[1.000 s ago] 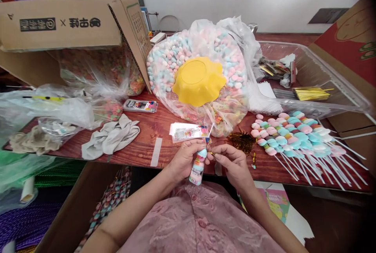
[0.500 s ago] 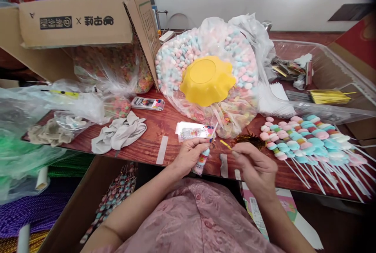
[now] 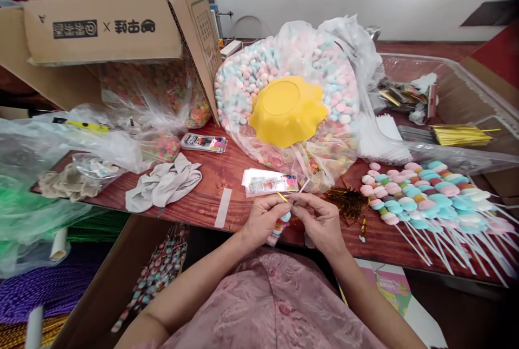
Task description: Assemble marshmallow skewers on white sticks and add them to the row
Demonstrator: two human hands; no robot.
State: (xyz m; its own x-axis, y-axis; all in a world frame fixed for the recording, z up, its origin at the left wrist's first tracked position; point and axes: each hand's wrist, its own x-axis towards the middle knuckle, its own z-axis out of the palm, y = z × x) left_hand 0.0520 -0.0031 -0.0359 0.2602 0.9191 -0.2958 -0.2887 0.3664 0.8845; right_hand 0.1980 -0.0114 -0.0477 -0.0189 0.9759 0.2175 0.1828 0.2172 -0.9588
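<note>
My left hand [image 3: 261,220] is closed around the neck of a bagged marshmallow skewer [image 3: 279,226], its candy end pointing down toward me. Its white stick pokes up beyond my fingers. A gold twist tie [image 3: 283,197] lies across the neck at my left fingertips. My right hand [image 3: 322,222] meets the left one there, thumb and finger pinched at the neck, apparently on the tie's other end, which the fingers hide. Just beyond my hands lie flat printed bags [image 3: 271,182]. Loose gold ties [image 3: 346,201] are to the right.
Unwrapped marshmallow skewers [image 3: 430,198] are piled at right, sticks over the table edge. A yellow wavy bowl [image 3: 286,111] rests upside down on a big candy bag [image 3: 239,76]. A cardboard box [image 3: 109,27], grey gloves [image 3: 164,181] and a clear bin [image 3: 454,76] surround the work spot.
My right hand has moved left with the gold twist tie, bringing it to the skewer's neck. The white stick now leans right. A small gold scrap shows on the table where the right hand was.
</note>
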